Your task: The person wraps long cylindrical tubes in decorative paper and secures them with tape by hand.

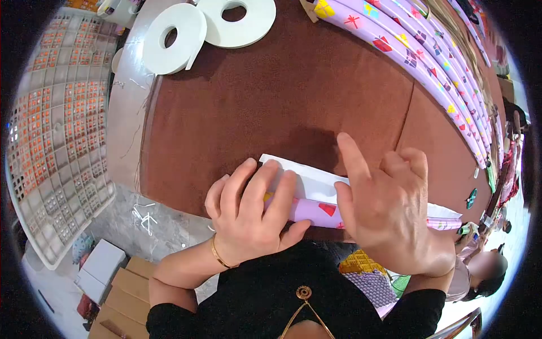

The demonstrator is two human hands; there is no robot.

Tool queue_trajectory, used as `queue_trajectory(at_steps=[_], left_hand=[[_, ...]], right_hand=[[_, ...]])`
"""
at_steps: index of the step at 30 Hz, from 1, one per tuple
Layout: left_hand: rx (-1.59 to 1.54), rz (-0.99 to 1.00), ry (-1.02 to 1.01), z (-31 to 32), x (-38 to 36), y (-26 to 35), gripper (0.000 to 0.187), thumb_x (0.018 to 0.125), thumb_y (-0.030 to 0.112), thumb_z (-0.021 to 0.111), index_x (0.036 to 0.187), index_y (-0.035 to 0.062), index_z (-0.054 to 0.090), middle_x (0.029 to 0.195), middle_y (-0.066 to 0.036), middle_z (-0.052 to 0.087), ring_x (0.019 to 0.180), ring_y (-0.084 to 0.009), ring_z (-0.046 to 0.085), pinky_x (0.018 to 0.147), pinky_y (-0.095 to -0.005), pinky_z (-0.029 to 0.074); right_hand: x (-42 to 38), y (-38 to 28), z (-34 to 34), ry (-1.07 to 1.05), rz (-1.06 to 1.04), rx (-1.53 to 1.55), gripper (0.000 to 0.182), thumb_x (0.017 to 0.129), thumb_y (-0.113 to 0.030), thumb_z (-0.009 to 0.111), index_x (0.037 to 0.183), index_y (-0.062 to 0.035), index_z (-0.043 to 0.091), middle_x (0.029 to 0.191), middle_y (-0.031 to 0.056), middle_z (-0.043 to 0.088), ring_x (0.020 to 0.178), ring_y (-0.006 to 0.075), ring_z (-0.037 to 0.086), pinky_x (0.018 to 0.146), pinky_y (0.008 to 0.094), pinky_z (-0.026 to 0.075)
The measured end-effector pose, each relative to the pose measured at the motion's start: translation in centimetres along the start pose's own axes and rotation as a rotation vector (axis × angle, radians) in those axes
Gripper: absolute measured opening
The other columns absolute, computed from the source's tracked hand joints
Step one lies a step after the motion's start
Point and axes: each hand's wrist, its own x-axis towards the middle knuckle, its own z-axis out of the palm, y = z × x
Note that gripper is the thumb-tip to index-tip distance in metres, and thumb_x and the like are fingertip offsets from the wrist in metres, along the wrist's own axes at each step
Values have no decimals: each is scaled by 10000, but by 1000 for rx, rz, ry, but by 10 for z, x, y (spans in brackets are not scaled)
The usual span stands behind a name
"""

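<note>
Partly wrapped purple gift paper roll (324, 212), lower centre: middle covered by left hand (248, 217) and right hand (389, 212); only a short stretch shows between them. White paper sheet (307, 178): near edge hidden under both hands. Tape rolls (209, 25), top: upper one cut off by the frame edge. Wrapped rolls (429, 62), upper right: ends run out of frame. Tray grid (56, 124), left: contents too small to identify.

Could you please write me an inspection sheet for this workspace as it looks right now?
Surface: brown table.
Job's things: purple gift wrap, its white side up, at the near edge.
Clutter: two white tape rolls; long wrap rolls far right.
Hands: left hand and right hand both press flat on the wrap.
Cables: nothing seen.
Surroundings: gridded tray left; cardboard boxes on the floor; another person at right.
</note>
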Motion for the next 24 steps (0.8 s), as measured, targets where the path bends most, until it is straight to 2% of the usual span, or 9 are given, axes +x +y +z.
queue_trajectory(at_steps=[10,24], left_hand=[[8,-11,-10,0,0,1,521,911,559,504,1101,122,716,1215,-83,621,1187,-277,515,975,-458,336],[11,4,-3,1,0,0,501,904,554,514,1104,143,718,1212,-86,610,1134,-274,521,971,-462,344]], right_hand=[[1,-6,2,-45,60,-64,572,814,-159,698,1332,27,541,700,100,671,749,264,592,886,431,383],[2,-8,5,-59,77,-88,563,819,-175,699,1326,19,552,695,89,637,733,262,582,863,426,396]])
